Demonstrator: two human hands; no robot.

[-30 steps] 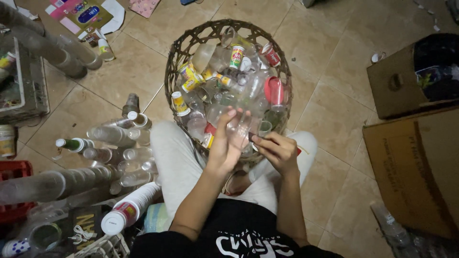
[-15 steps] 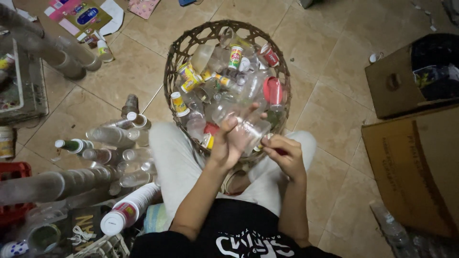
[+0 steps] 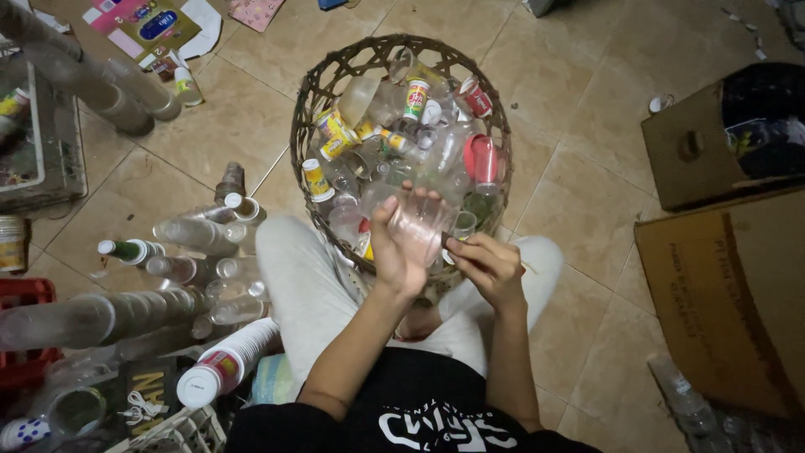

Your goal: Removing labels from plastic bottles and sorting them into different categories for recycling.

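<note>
Seated person viewed from above, legs spread around a woven basket at upper centre of the frame. The basket is filled with clear plastic cups, small bottles and a red cup near its right side.

The left hand, at frame centre, is closed around a clear plastic cup, fingers wrapped over its side; the cup is held just above the basket's near rim. The right hand, just right of it, has fingers curled in a narrow pinch on a small dark object touching or very near the cup's lower edge; what the object is cannot be told.

Left of the frame: long stacks of nested clear cups lie on the tiled floor, with a stack of white cups at lower left, beside the person's left knee. Two cardboard boxes occupy the right edge, well apart from both hands. Flattened printed packaging lies at upper left.
</note>
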